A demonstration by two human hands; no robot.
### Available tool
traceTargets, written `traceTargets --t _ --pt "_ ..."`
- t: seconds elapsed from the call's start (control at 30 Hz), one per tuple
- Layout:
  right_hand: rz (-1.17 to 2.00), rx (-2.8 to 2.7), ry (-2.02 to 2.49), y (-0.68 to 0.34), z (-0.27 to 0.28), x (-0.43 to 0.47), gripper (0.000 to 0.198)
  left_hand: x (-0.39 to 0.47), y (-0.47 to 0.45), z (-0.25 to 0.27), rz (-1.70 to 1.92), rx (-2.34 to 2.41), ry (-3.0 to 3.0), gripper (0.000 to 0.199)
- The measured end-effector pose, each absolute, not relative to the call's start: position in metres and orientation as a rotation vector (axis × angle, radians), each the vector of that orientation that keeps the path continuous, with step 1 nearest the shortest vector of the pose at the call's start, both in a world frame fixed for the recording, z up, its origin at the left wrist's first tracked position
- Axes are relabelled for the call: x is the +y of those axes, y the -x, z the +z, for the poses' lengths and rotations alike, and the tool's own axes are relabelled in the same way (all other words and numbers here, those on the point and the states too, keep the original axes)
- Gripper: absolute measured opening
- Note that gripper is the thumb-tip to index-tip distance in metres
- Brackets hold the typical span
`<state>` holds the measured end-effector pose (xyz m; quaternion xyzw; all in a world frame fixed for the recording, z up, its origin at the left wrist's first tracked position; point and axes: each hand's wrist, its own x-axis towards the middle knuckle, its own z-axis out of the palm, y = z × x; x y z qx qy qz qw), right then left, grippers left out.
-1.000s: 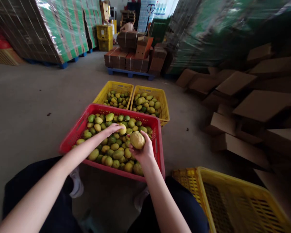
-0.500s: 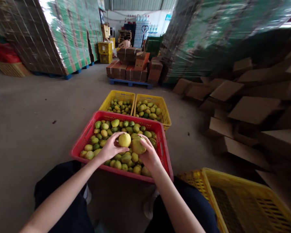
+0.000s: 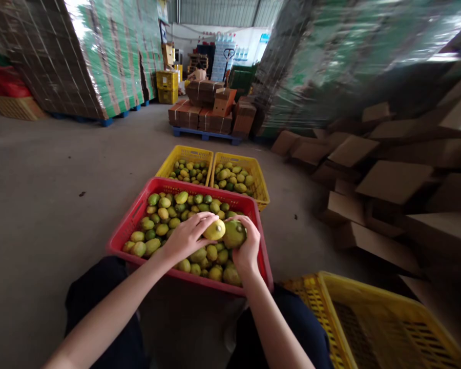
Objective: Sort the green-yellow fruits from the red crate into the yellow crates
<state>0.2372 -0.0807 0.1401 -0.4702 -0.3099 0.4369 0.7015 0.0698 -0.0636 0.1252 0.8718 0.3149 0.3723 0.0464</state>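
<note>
My left hand (image 3: 190, 234) is closed around a yellow lemon (image 3: 214, 230), whose nippled tip faces me. Right beside it, my right hand (image 3: 249, 247) grips a larger, greener lemon (image 3: 234, 234) with the fingers over its top and far side. Both fruits are held side by side over a red plastic crate (image 3: 130, 254) between my knees. Yellow and green lemons (image 3: 162, 214) fill this crate in a loose layer. My hands and forearms hide part of them.
Two yellow crates (image 3: 266, 187) of lemons stand just beyond the red one. A yellow crate (image 3: 322, 292) is by my right knee. Cardboard boxes (image 3: 394, 179) lie heaped at right. Flattened cartons (image 3: 205, 92) sit on a blue pallet (image 3: 203, 134). A person (image 3: 198, 73) is far back.
Both hands have moved a little to the right with their lemons. The fruits have been turned, so that their ends now face me.
</note>
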Motion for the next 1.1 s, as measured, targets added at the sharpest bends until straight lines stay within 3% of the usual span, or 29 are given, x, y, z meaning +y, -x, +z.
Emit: traceTargets --t 0.13,0.27,0.37,0.53,0.97,1.1 --pt "0.660 -0.940 1.125 -0.238 0.145 -0.088 0.021 -0.059 -0.066 0.125 1.169 0.852 -2.727 0.057" --pt "0.577 -1.077 1.140 -0.236 0.147 -0.095 0.022 -0.060 -0.057 0.123 1.231 0.768 -2.820 0.060" --pt "0.564 -1.121 1.096 -0.233 0.150 -0.098 0.025 -0.063 -0.053 0.121 1.344 0.728 -2.866 0.052" --pt "0.602 -1.130 1.027 -0.230 0.154 -0.102 0.030 -0.068 -0.052 0.119 1.432 0.760 -2.876 0.037" --pt "0.784 -1.010 0.995 -0.230 0.155 -0.098 0.024 -0.069 -0.056 0.122 1.388 0.789 -2.614 0.023" --pt "1.116 -0.697 0.957 -0.231 0.156 -0.089 0.016 -0.070 -0.062 0.134 1.299 0.917 -2.162 0.039"
